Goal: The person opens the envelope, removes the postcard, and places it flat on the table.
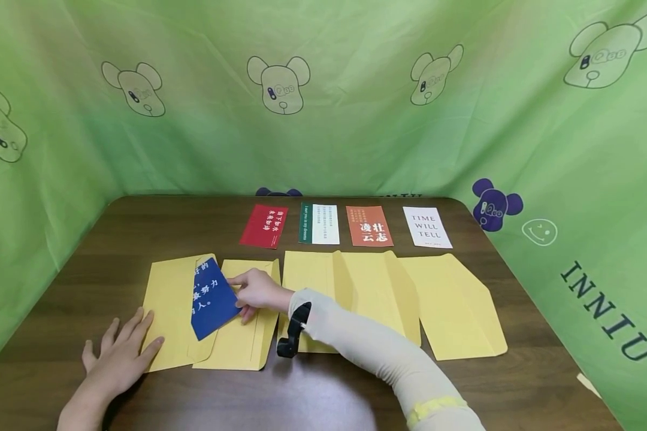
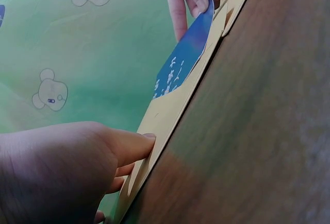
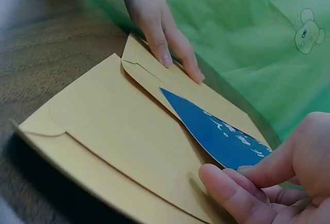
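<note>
A blue card [image 1: 211, 302] with white characters lies partly inside the leftmost yellow envelope [image 1: 169, 311], its inner end hidden by the paper. My right hand [image 1: 256, 293] pinches the card's outer edge between thumb and fingers, as the right wrist view also shows with the card [image 3: 211, 131] slanting in at the opening. On the envelope's left part rests my left hand [image 1: 120, 353], fingers spread and straight. In the left wrist view its thumb [image 2: 136, 144] presses the paper. A second envelope [image 1: 232, 344] lies under the right hand.
More envelopes overlap to the right, among them a middle one [image 1: 307, 269] and the rightmost one [image 1: 458, 311]. Behind them lie a red card [image 1: 264, 226], a green-and-white card [image 1: 319, 224], an orange card [image 1: 369, 226] and a white card [image 1: 428, 227]. Green cloth [image 1: 356, 143] surrounds the table.
</note>
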